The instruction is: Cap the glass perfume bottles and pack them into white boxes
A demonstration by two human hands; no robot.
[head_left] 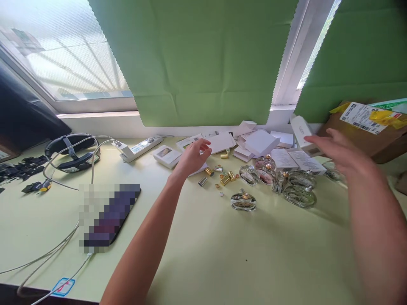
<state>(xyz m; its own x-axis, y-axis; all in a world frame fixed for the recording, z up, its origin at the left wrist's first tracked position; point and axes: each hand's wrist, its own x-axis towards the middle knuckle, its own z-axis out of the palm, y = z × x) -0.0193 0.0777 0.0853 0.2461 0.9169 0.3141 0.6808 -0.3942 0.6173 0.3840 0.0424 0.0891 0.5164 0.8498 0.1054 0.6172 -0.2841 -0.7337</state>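
My left hand (192, 157) reaches across the pale table (203, 254), fingers curled on the left edge of a flat white carton (222, 142). Just beyond it lie small gold and silver caps (225, 179). My right hand (338, 151) hovers at the right, slightly blurred, with fingers stretched out and their tips at a tilted long white box (302, 130). It holds nothing. Several round glass perfume bottles (243, 201) stand between and below the two hands. More white boxes (261, 142) are heaped by the window sill.
A white power strip (136, 149) and a small white box (167, 155) lie left of my left hand. A blurred phone (108, 216), cables (63, 245) and a black headband (71, 152) take up the left side. A brown cardboard parcel (365, 135) sits at the right.
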